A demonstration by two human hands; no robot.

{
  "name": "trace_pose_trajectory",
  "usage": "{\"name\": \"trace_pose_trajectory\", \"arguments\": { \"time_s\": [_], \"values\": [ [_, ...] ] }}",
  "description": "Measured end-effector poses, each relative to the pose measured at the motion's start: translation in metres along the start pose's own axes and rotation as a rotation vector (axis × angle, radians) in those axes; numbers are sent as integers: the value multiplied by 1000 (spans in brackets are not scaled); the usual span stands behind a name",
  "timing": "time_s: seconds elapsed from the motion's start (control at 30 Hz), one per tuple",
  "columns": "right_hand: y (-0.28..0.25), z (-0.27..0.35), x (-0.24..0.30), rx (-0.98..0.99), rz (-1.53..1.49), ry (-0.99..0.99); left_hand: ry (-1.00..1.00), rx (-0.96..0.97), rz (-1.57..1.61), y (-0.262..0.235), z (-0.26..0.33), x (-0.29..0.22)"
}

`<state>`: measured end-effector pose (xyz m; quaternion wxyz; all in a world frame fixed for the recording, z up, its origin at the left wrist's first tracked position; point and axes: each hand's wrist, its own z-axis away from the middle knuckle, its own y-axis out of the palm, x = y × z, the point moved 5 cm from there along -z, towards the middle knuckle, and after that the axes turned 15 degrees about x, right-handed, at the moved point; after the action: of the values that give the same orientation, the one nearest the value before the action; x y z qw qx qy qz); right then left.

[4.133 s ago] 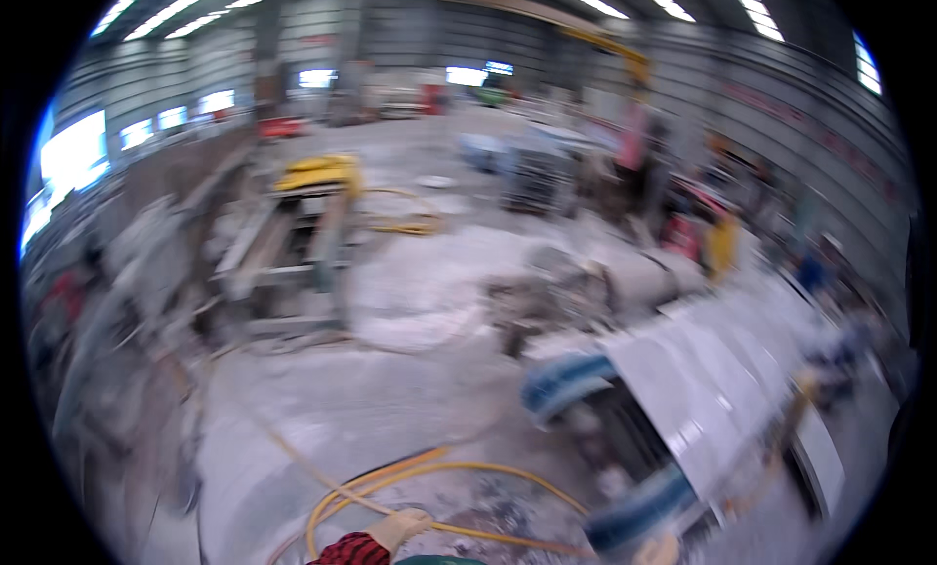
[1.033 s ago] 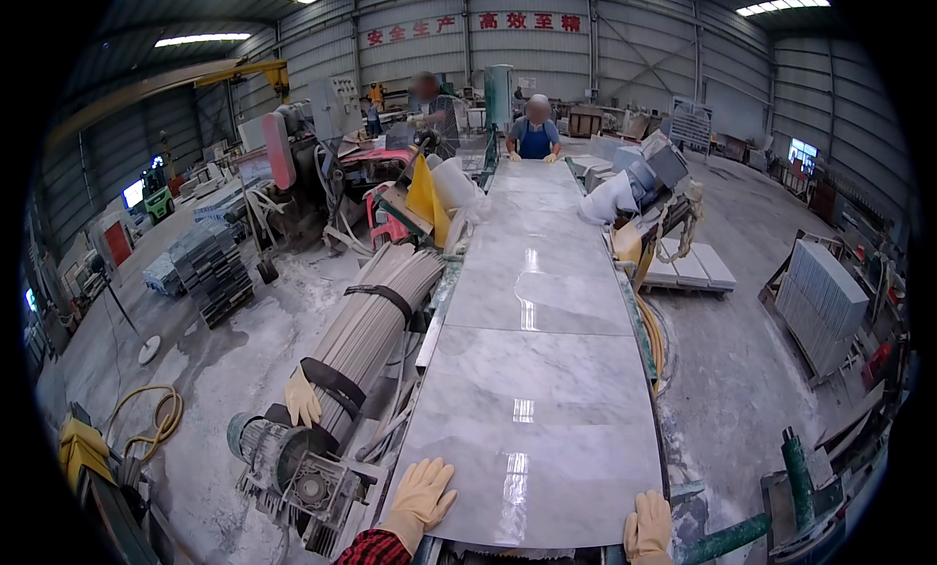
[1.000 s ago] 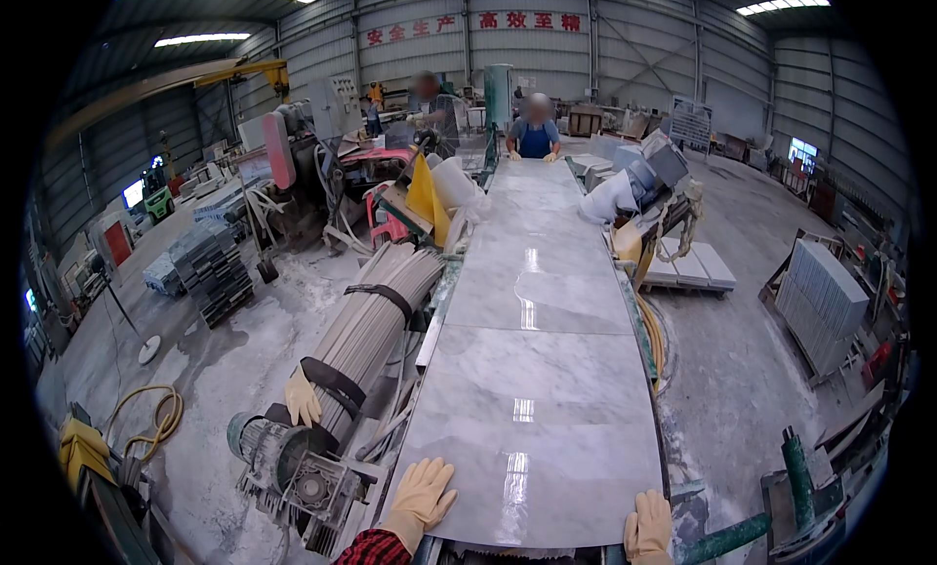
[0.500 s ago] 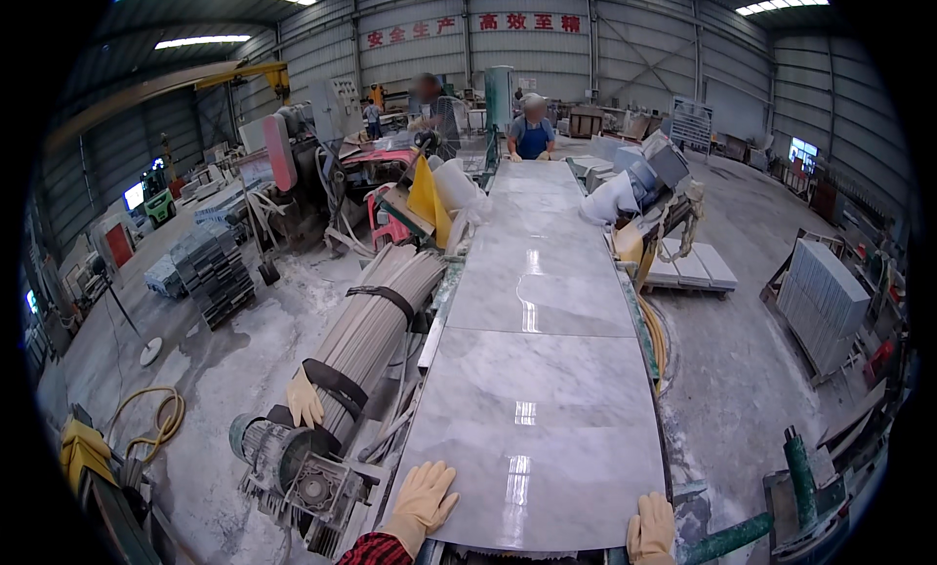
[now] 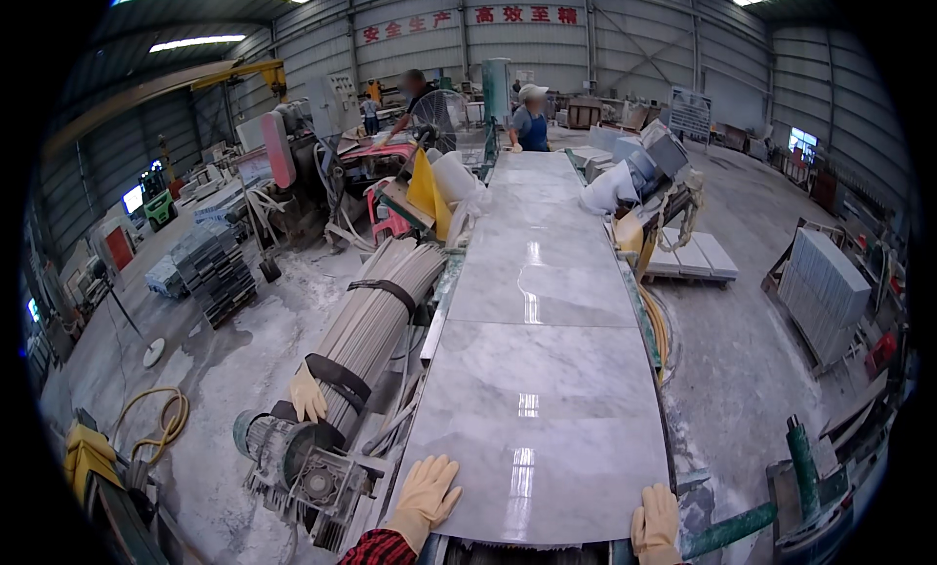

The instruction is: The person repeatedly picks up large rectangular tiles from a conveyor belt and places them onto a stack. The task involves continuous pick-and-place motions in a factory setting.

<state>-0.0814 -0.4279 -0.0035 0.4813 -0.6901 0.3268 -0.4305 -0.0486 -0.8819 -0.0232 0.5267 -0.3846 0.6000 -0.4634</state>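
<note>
Two polished grey-white marble slabs lie end to end on a long conveyor bed, the near slab [image 5: 532,419] meeting the far slab [image 5: 537,272] at a thin seam. In a cream rubber glove, my left hand [image 5: 427,495] rests palm down on the near slab's front left corner, its fingers stretched out. A red-and-black checked sleeve covers that wrist. My right hand [image 5: 655,522], gloved the same way, lies at the front right corner with its fingers extended forward along the edge. Neither hand is wrapped round anything.
Left of the bed sit a motor [image 5: 278,443], a strapped bundle of grey strips [image 5: 376,316] and a loose glove [image 5: 307,394]. A green pipe [image 5: 732,531] juts in at right. One person in a blue apron [image 5: 532,129] stands at the far end; another [image 5: 422,97] stands behind a fan.
The aproned person has turned to the left and lifted away from the far end. The person behind the fan has reached an arm leftward. My view has shifted slightly; my hands keep their places.
</note>
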Motion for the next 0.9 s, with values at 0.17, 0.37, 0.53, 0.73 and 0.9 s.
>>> {"name": "trace_pose_trajectory", "arguments": {
  "time_s": [0.17, 0.37, 0.53, 0.73, 0.9],
  "values": [
    [7, 4, -6, -66, 32, -22, -3, -7, -27, 0, 1, -2],
    [7, 7, -5, -70, 35, -20, -10, 1, -39, 3, 3, 0],
    [5, 8, -3, -18, 6, 4, -13, 6, -34, 0, 5, -3],
    [6, 13, -3, -79, 35, -37, -5, -6, -31, -2, 7, -6],
    [8, 15, -5, -22, -5, -11, 5, -28, -27, -5, 10, -7]
  ]
}}
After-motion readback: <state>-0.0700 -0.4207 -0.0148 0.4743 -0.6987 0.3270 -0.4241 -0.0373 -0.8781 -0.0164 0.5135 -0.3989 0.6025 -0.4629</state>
